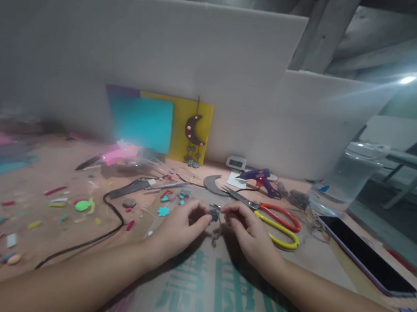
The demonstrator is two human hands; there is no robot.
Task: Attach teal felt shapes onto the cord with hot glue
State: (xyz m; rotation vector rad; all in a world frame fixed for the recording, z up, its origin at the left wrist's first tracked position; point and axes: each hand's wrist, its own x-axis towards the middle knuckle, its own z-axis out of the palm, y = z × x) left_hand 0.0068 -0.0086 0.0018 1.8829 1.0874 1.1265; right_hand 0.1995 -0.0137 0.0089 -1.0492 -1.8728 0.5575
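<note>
Above the middle of the table, my left hand [186, 221] pinches a small dark grey piece [214, 214], too small to make out exactly. From it a grey string [215, 239] dangles between my two hands. My right hand [249, 233] is closed too, its fingertips at the upper part of the string. Just beyond the fingers lies a grey crescent-shaped cutout [215, 184]. Scissors [282, 215] with red and yellow handles rest beside my right hand, blades pointing away to the left. Small blue flower cutouts [163, 211] lie left of my left hand.
A purple glue gun [262, 179] and a small digital clock [236, 162] stand at the back. A decorated moon hanging [195, 130] leans on a yellow board. Right are a phone [369, 255] and a clear plastic container [348, 173]. Colourful scraps [84, 205] and a black cord [109, 232] cover the left.
</note>
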